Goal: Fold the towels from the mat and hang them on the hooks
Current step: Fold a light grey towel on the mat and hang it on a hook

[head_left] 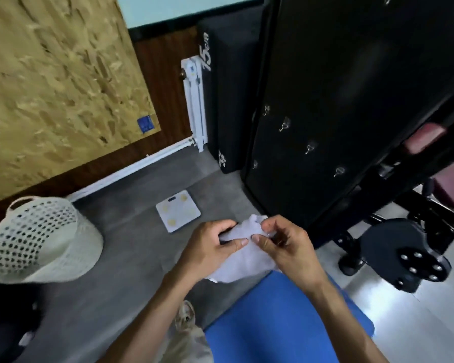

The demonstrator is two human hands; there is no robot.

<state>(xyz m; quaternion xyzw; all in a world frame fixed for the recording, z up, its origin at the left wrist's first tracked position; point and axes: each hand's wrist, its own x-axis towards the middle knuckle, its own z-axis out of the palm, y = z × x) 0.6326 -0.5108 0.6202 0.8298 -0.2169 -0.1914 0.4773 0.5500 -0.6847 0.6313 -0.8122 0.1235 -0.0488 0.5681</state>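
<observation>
A small pale grey towel [243, 254] hangs bunched between my hands, above the floor near the mat's far edge. My left hand [210, 247] pinches its left side and my right hand [286, 244] pinches its upper right edge, thumbs nearly meeting. The blue mat [286, 323] lies on the floor below my arms. Several small metal hooks [309, 148] are stuck in a slanting row on the tall black panel [338, 87] beyond my right hand; all of them are bare.
A white perforated basket [37, 237] stands on the floor at the left. A white bathroom scale [178, 210] lies ahead of my hands. A black wheeled gym frame [409, 252] stands at the right. A white radiator [194, 100] is by the far wall.
</observation>
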